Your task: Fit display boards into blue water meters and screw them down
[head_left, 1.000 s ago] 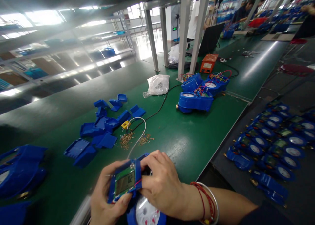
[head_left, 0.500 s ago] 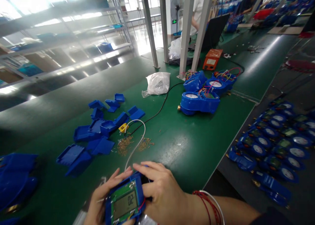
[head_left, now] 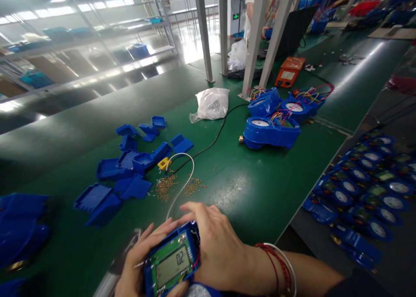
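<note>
At the bottom middle is a blue water meter [head_left: 172,266], its box uncovered so that a green circuit board and a grey display reading about 0.2 show. My left hand [head_left: 134,262] wraps round its left side, the thumb near the lower edge. Against the right side of the box lies my right hand [head_left: 217,249], fingers bent over its top edge; their tips are partly hidden. A red cord and a pale bangle circle my right wrist. A clear-bodied tool [head_left: 113,266], blurred, lies beside my left hand. A white cable [head_left: 194,169] arches beyond the meter.
Several blue plastic covers [head_left: 130,160] lie left, by loose screws [head_left: 165,186] and a yellow block [head_left: 164,163]. A white bag [head_left: 212,103], wired meters [head_left: 271,132] and an orange box [head_left: 290,72] stand farther back. Many meters [head_left: 359,173] sit lower right. A person [head_left: 250,7] stands behind the posts.
The view has shifted slightly. The meter sits a little farther right in the picture and its display shows more plainly. My right fingers have moved along the box edge.
</note>
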A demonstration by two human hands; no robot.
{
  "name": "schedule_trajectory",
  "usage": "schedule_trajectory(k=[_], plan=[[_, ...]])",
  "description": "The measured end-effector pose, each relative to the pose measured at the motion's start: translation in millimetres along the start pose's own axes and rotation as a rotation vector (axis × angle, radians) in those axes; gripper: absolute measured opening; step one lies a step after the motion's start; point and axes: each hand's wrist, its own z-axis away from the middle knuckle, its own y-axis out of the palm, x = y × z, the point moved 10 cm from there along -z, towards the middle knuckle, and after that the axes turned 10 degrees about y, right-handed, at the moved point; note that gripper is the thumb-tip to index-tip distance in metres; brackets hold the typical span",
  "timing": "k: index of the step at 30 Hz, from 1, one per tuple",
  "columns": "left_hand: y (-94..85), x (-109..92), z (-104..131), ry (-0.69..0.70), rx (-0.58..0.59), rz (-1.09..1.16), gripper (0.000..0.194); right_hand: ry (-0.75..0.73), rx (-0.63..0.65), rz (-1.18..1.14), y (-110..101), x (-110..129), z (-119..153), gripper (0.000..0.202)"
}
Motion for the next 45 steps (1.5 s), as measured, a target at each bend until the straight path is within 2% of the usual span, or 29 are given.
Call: schedule_trajectory(k=[5, 10, 12, 15, 18, 24, 27, 35, 41, 45], plan=[[2.9, 4, 2, -0.045, 0.069, -0.106, 0.055, 0.017, 0.012, 0.016, 0, -2, -1, 0.067], [2.4, 8, 6, -0.145, 0.043, -0.139, 0.052, 0.028, -0.017, -0.009, -2, -6, 1, 0.062], [4.3, 9, 6, -0.142, 0.053, -0.135, 0.052, 0.056, -0.026, -0.023, -2, -9, 2, 0.062], [6.2, 5, 4, -0.1, 0.066, -0.121, 0.052, 0.089, -0.012, -0.031, -1, -12, 4, 0.061], [5.7, 3, 3, -0.101, 0.051, -0.078, 0.05, 0.057, 0.003, -0.027, 0, -8, 3, 0.057], [5.9, -1, 2, -0.178, -0.001, 0.112, 0.06, 0.041, 0.017, 0.0, 0, -5, 0, 0.055], [6.2, -5, -1, -0.16, 0.014, 0.114, 0.055, 0.045, 0.009, 0.014, 0, -5, 1, 0.051], [5.4, -13, -9, -0.001, 0.07, -0.141, 0.046, 0.052, -0.007, 0.024, 0, -7, 0, 0.045], [0.8, -15, -8, -0.018, -0.027, -0.139, 0.044, 0.074, 0.026, -0.018, 1, -10, -1, 0.055], [-1.0, -10, -3, -0.066, -0.046, -0.112, 0.045, 0.087, 0.103, -0.021, 1, -11, 11, 0.07]])
